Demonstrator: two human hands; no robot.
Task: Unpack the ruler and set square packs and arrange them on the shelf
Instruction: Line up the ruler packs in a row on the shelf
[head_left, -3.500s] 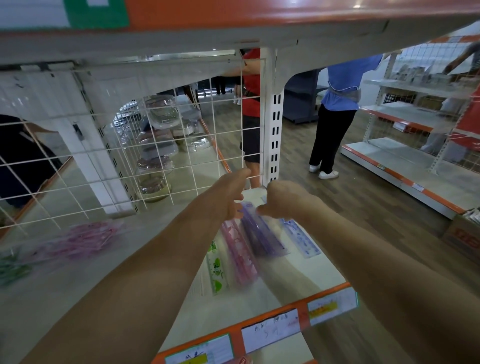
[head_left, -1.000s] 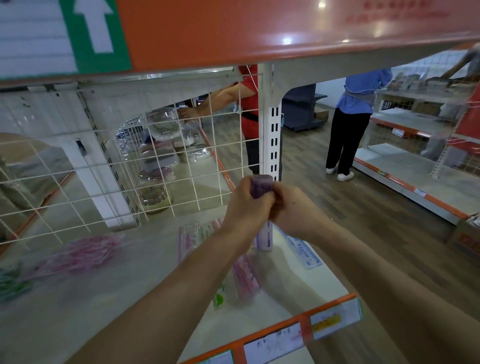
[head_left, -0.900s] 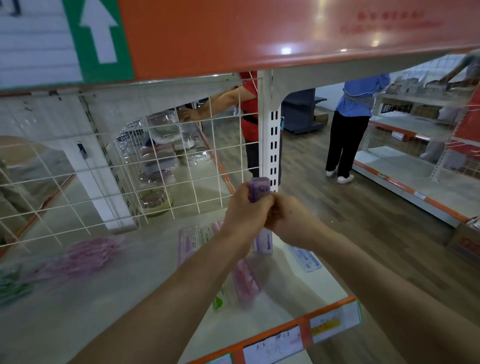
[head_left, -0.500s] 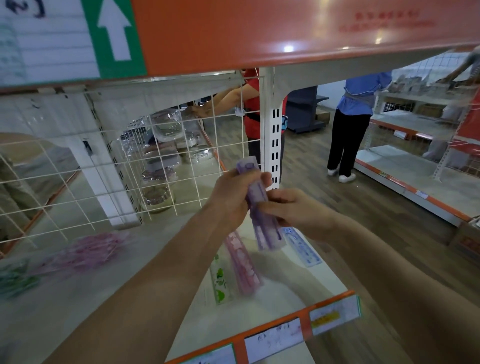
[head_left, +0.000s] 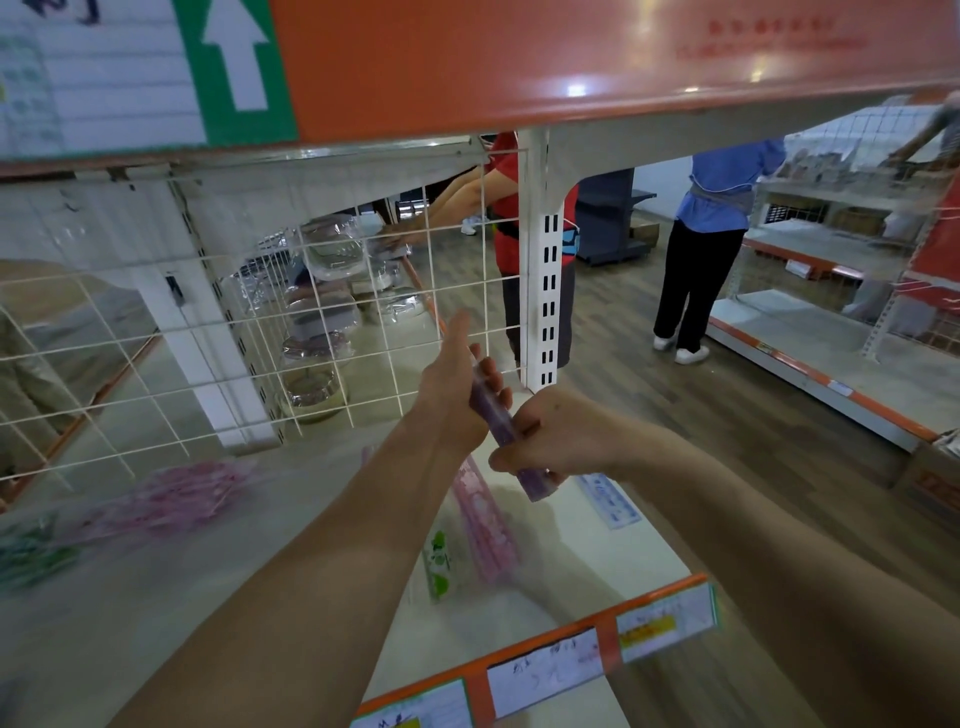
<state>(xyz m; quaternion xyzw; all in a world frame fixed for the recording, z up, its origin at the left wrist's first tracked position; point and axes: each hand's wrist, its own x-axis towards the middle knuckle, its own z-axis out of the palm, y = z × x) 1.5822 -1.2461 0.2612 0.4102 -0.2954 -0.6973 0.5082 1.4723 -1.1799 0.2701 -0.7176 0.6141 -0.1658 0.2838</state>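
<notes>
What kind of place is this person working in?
Probably a shop being stocked: metal shelving with price labels on its orange edge, ruler packs lying on the shelf, and another person at shelves across the aisle.

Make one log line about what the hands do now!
left hand: grips purple pack top | right hand: pinches lower end | pink pack: lying on shelf

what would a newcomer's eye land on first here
The purple pack at mid-frame stands out first, gripped at its upper end by the left hand and at its lower end by the right hand. Overhead, a broad orange shelf edge with a green arrow sign fills the top of the view. Below the hands, a pink pack and a green pack lie on the white shelf.
</notes>
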